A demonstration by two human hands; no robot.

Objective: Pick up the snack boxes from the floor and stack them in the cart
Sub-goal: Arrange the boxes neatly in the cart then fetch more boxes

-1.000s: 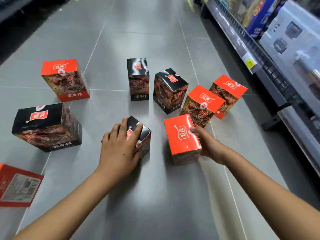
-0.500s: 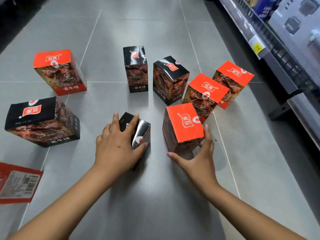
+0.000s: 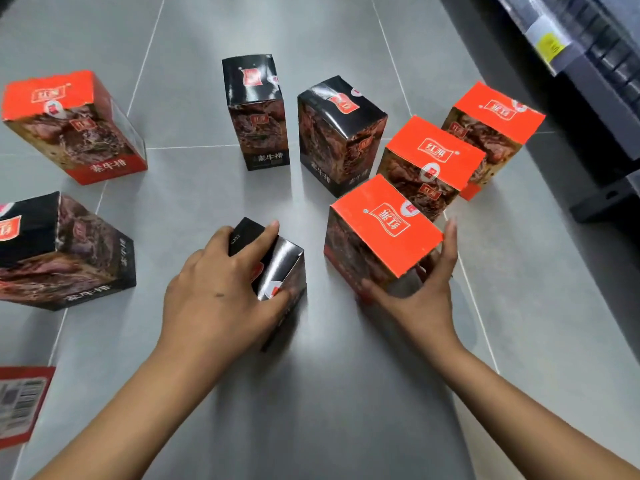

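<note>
left hand (image 3: pixel 221 292) is clamping down over the small black box (image 3: pixel 273 268); right hand (image 3: pixel 424 289) is cupping the base of the orange box (image 3: pixel 381 233), both standing upright on the floor (image 3: pixel 329 393), so lifting straight up looks easy

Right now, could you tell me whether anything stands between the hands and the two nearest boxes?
Nothing does. The left hand already lies on the black box, and the right hand cups the near side of the orange box. No cart is in view, so that path cannot be judged.
</note>
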